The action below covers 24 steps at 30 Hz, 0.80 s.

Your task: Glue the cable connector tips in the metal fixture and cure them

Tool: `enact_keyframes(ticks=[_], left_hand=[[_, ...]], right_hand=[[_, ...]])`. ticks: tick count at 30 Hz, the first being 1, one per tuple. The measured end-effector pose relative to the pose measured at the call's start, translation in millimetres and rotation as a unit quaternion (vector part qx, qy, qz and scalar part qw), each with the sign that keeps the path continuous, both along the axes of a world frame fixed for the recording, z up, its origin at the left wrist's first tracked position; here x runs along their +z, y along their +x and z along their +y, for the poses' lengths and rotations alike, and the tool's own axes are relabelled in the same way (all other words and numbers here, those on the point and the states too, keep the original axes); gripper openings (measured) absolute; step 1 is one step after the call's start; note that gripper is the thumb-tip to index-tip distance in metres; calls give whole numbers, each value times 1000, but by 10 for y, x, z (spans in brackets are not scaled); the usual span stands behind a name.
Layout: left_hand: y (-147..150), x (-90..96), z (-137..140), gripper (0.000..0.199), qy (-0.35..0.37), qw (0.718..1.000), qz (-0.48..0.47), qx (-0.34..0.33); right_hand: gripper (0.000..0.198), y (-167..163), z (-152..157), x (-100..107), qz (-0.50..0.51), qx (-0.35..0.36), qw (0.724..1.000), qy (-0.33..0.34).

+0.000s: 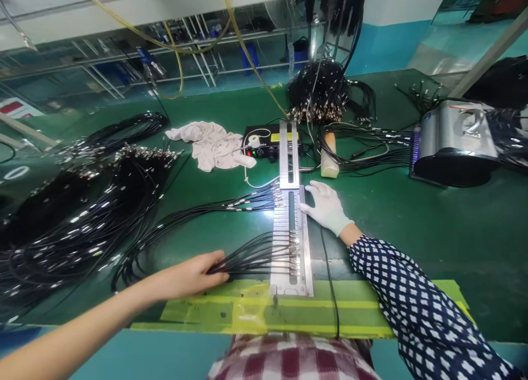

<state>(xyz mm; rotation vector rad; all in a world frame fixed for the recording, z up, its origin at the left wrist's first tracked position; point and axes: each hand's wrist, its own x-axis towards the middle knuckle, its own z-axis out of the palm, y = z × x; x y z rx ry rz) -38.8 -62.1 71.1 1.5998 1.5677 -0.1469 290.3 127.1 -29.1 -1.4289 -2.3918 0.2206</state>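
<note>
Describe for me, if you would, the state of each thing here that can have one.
Metal fixture: lying flat
Black cables: fanned out, ends across the metal fixture
Left grip: bare, closed around the black cables
Right grip: gloved, fingers apart, at the metal fixture's right edge
Black box: red and green lights lit
Cloth: crumpled
Cable heap: loosely piled
Silver device: can't tell whether it is on

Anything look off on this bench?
No spill visible. Mildly odd: the right hand wears a white glove, while the left hand, holding black cables, is bare. Also, a crumpled pale cloth lies beside the black box, untidy among the equipment.
</note>
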Motion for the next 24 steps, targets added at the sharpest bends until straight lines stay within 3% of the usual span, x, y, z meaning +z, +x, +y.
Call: enact_keyframes(ticks=[3, 6, 8, 12, 18, 21, 24], left_hand=[[59, 311, 125, 43, -26, 998, -56, 24], [80, 395, 223, 46, -46, 990, -127, 46], [29, 263, 237, 48, -36, 991, -121, 39], [-204, -106, 228, 49, 44, 998, 34, 0], [-529, -152, 351, 52, 113, 993, 18, 14], [-567, -250, 387, 56, 116, 988, 101, -20], [-496, -388, 474, 64, 231, 952, 189, -71]], right_hand=[[58, 2, 12, -11, -1, 1, 1000, 1], [55, 3, 21, -17, 3, 2, 1000, 5], [55, 1, 20, -16, 6, -1, 1000, 8], [54, -1, 16, -21, 7, -3, 1000, 8], [53, 11, 22, -49, 3, -3, 1000, 12], [52, 14, 21, -49, 5, -2, 1000, 15], [52, 14, 22, -46, 7, 0, 1000, 15]])
